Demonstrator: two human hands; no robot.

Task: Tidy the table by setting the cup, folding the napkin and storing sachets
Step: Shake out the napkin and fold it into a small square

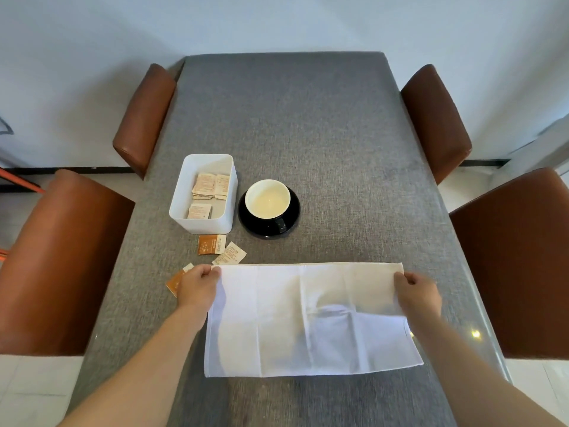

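Note:
A white napkin (308,318) lies spread on the grey table (308,134) in front of me. My left hand (198,288) pinches its far left corner and my right hand (417,292) pinches its far right corner. Beyond it a cream-lined cup (267,198) sits on a black saucer (292,223). A white box (201,223) to the cup's left holds several sachets. An orange sachet (211,244) and a pale sachet (229,256) lie loose in front of the box. Another orange sachet (176,282) is partly hidden under my left hand.
Brown chairs flank the table: two on the left (61,260) (143,118) and two on the right (511,260) (434,118). A white wall stands behind the far end of the table.

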